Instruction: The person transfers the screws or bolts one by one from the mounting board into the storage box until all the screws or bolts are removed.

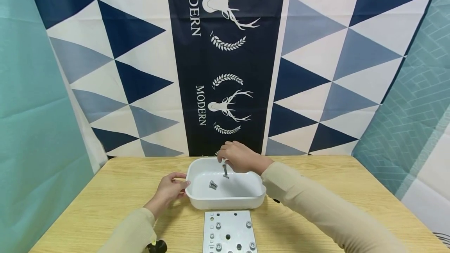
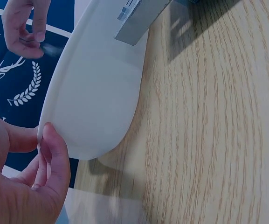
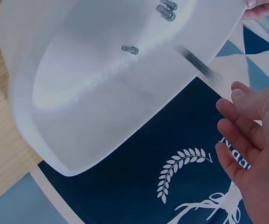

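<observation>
where the right grip point(image 1: 240, 157) hovers, a blurred bolt point(image 3: 197, 63) seems just below.

The head camera looks forward and down from the near side, widest and farthest back, taking in the pale wood-grained table point(image 1: 337, 175), the left hand point(image 1: 170, 188), the right hand point(image 1: 242, 157) and the blue-and-white patterned cloth backdrop point(image 1: 232, 61). The left wrist camera, close and tilted, faces the outer wall of the glossy white round-cornered tray point(image 1: 225, 205). The right wrist camera, also near and tilted, looks over the rim into its interior. Both wrist views share the tray and the backdrop's dark panel.
</observation>
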`<state>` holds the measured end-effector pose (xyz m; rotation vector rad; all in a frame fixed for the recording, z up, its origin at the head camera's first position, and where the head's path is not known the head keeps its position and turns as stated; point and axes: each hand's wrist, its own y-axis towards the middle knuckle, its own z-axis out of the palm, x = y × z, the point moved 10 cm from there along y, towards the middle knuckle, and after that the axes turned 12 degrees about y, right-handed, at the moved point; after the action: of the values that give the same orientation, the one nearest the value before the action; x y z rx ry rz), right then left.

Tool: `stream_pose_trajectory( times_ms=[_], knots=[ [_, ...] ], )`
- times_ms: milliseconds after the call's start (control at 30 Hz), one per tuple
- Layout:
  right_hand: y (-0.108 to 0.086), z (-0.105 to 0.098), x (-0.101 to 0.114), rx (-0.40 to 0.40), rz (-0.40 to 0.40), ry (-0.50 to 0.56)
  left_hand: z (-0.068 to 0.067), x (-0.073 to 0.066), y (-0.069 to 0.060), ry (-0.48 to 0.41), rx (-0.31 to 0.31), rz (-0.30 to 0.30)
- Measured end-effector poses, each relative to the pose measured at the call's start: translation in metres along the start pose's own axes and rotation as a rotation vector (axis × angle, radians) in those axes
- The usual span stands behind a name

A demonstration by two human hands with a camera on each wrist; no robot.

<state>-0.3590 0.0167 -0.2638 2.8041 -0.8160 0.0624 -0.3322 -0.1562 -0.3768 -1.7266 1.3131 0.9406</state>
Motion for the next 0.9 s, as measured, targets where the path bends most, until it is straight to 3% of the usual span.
stream_pose_trajectory(
  times_ms=[300, 633, 900],
  knots=[
    [-0.012, 0.008, 0.014, 0.044, -0.003, 0.007, 0.004, 0.006, -0.001, -0.024, 0.019, -0.022],
    [-0.043, 0.005, 0.066, -0.006, -0.191, -0.143, 0.002, 0.001, 0.003, -0.027, 0.028, -0.024],
    [-0.067, 0.013, 0.097, -0.022, -0.256, -0.106, 0.003, 0.001, 0.000, -0.036, 0.043, -0.015]
  ],
)
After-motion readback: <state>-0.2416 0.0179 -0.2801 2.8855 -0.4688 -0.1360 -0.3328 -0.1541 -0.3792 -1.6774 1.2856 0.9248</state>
